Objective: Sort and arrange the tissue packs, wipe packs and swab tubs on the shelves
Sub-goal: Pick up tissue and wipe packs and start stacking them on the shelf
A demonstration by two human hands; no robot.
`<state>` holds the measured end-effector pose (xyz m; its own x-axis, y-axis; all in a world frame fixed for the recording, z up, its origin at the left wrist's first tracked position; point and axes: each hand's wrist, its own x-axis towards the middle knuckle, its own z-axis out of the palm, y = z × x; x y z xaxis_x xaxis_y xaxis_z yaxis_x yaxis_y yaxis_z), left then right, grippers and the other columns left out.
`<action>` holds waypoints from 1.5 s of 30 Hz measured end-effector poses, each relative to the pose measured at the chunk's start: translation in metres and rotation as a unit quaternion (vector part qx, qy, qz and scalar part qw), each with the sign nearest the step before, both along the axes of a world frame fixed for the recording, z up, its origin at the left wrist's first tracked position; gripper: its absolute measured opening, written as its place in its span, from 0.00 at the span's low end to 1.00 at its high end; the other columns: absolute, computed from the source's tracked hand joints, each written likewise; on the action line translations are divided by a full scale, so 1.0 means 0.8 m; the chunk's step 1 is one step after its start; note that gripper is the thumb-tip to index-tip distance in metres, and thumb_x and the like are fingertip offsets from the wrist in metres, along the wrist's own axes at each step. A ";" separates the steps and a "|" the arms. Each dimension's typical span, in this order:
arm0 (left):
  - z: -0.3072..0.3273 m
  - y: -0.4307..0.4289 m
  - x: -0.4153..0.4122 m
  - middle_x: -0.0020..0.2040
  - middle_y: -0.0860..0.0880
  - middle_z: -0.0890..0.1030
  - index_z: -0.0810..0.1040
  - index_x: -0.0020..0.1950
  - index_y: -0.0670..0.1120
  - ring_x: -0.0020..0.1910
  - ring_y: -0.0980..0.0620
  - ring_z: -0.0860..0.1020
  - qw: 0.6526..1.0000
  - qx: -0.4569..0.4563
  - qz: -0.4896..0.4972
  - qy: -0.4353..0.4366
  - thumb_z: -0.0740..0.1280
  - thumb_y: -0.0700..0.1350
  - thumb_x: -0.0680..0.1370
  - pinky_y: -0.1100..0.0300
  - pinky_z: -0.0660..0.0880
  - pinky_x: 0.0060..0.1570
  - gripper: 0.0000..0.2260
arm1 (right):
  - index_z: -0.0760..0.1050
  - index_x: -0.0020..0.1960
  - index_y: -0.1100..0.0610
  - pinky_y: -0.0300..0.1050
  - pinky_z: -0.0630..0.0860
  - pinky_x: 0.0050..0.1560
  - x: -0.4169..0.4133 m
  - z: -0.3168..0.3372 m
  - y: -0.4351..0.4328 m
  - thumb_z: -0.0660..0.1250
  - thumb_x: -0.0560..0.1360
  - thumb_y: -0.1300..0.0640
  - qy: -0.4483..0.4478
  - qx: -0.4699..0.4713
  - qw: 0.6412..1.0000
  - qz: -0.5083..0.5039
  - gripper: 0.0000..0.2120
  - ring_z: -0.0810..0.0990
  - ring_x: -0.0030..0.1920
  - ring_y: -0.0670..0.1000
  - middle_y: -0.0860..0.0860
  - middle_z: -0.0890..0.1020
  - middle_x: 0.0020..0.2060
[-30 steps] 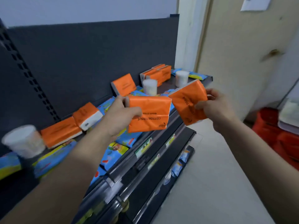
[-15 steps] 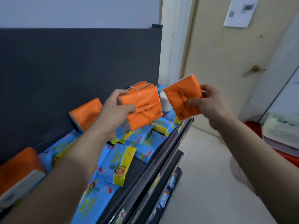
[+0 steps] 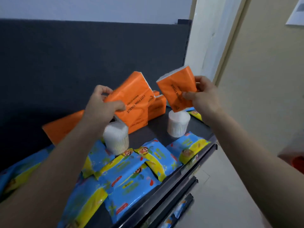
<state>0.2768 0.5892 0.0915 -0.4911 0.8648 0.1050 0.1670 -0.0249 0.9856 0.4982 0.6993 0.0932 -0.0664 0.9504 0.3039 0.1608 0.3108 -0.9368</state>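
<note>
left hand (image 3: pixel 100 106) grips orange tissue pack (image 3: pixel 133 96) | right hand (image 3: pixel 204 97) pinches second orange tissue pack (image 3: pixel 176 89) | both above top shelf (image 3: pixel 148 132)

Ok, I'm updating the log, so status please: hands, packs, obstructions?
Left hand grips one tissue pack, right hand pinches a second pack. Both off the shelf. Two swab tubs beneath, maybe blocking.

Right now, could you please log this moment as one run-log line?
left hand: grips left tissue pack | right hand: pinches right tissue pack | both packs above shelf
</note>
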 end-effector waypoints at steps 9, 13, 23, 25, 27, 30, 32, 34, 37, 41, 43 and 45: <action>-0.024 0.041 0.054 0.49 0.51 0.75 0.72 0.54 0.45 0.46 0.53 0.74 0.981 -0.068 0.091 0.156 0.73 0.39 0.70 0.57 0.72 0.46 0.16 | 0.74 0.47 0.49 0.49 0.77 0.44 0.007 -0.009 0.120 0.68 0.64 0.73 -0.068 0.031 0.986 0.148 0.21 0.77 0.42 0.51 0.53 0.79 0.42; -0.032 0.044 0.058 0.49 0.50 0.75 0.70 0.52 0.46 0.45 0.53 0.74 0.962 -0.102 0.090 0.236 0.73 0.38 0.70 0.63 0.72 0.43 0.16 | 0.74 0.43 0.45 0.54 0.80 0.43 -0.006 -0.024 0.145 0.68 0.60 0.70 -0.140 0.028 0.972 0.186 0.21 0.78 0.40 0.54 0.51 0.79 0.39; -0.063 0.080 0.047 0.45 0.53 0.73 0.69 0.50 0.51 0.52 0.48 0.74 0.917 -0.208 0.058 0.336 0.73 0.41 0.69 0.46 0.69 0.59 0.17 | 0.76 0.55 0.42 0.55 0.63 0.66 -0.031 -0.047 0.179 0.70 0.68 0.62 -0.433 0.102 0.869 0.218 0.21 0.68 0.60 0.60 0.52 0.74 0.50; -0.066 0.086 0.039 0.46 0.53 0.72 0.69 0.50 0.50 0.51 0.49 0.73 0.923 -0.210 0.049 0.320 0.74 0.41 0.68 0.53 0.71 0.53 0.17 | 0.75 0.56 0.39 0.57 0.62 0.66 -0.035 -0.045 0.179 0.69 0.68 0.60 -0.459 0.110 0.854 0.217 0.21 0.67 0.61 0.61 0.51 0.75 0.52; -0.071 0.091 0.031 0.50 0.51 0.72 0.69 0.51 0.50 0.50 0.51 0.72 0.924 -0.217 0.041 0.314 0.75 0.42 0.68 0.57 0.70 0.47 0.18 | 0.74 0.60 0.39 0.55 0.63 0.65 -0.041 -0.044 0.178 0.67 0.70 0.59 -0.486 0.105 0.839 0.219 0.22 0.64 0.61 0.60 0.51 0.74 0.55; -0.079 0.095 0.029 0.53 0.49 0.74 0.69 0.52 0.49 0.51 0.50 0.72 0.912 -0.232 0.042 0.336 0.74 0.43 0.68 0.56 0.71 0.48 0.19 | 0.72 0.63 0.39 0.53 0.61 0.63 -0.049 -0.044 0.178 0.66 0.71 0.60 -0.516 0.110 0.816 0.235 0.25 0.63 0.62 0.60 0.50 0.75 0.58; -0.083 0.096 0.028 0.57 0.48 0.72 0.69 0.54 0.49 0.56 0.48 0.69 0.880 -0.264 0.053 0.391 0.74 0.46 0.68 0.54 0.67 0.54 0.19 | 0.73 0.63 0.39 0.53 0.61 0.62 -0.054 -0.046 0.179 0.67 0.71 0.61 -0.532 0.113 0.803 0.246 0.25 0.63 0.62 0.59 0.51 0.74 0.59; -0.086 0.096 0.027 0.59 0.49 0.70 0.69 0.57 0.49 0.58 0.47 0.67 0.843 -0.298 0.069 0.442 0.73 0.50 0.69 0.53 0.62 0.57 0.21 | 0.73 0.62 0.39 0.53 0.62 0.63 -0.058 -0.049 0.181 0.67 0.71 0.62 -0.537 0.113 0.796 0.255 0.25 0.63 0.63 0.59 0.52 0.71 0.60; -0.087 0.098 0.027 0.58 0.50 0.71 0.69 0.56 0.49 0.58 0.48 0.67 0.826 -0.309 0.088 0.462 0.73 0.51 0.69 0.53 0.61 0.56 0.20 | 0.74 0.62 0.42 0.54 0.63 0.64 -0.064 -0.054 0.185 0.68 0.71 0.62 -0.547 0.122 0.785 0.263 0.24 0.63 0.63 0.58 0.53 0.68 0.59; -0.090 0.102 0.031 0.58 0.48 0.72 0.69 0.57 0.47 0.57 0.47 0.67 0.823 -0.303 0.121 0.465 0.71 0.48 0.71 0.52 0.63 0.56 0.19 | 0.75 0.59 0.47 0.53 0.68 0.63 -0.069 -0.061 0.197 0.68 0.69 0.63 -0.554 0.148 0.769 0.282 0.21 0.66 0.61 0.59 0.54 0.71 0.58; -0.094 0.105 0.035 0.58 0.47 0.71 0.69 0.58 0.47 0.58 0.46 0.67 0.814 -0.302 0.148 0.474 0.71 0.47 0.72 0.51 0.64 0.56 0.18 | 0.74 0.58 0.50 0.51 0.71 0.60 -0.067 -0.062 0.202 0.67 0.69 0.63 -0.553 0.157 0.766 0.286 0.20 0.67 0.59 0.59 0.54 0.71 0.57; -0.098 0.107 0.039 0.59 0.47 0.71 0.69 0.59 0.46 0.58 0.45 0.67 0.801 -0.301 0.170 0.490 0.70 0.47 0.72 0.51 0.64 0.55 0.18 | 0.73 0.59 0.52 0.51 0.71 0.58 -0.065 -0.062 0.207 0.66 0.68 0.64 -0.551 0.173 0.764 0.288 0.20 0.68 0.58 0.59 0.54 0.72 0.57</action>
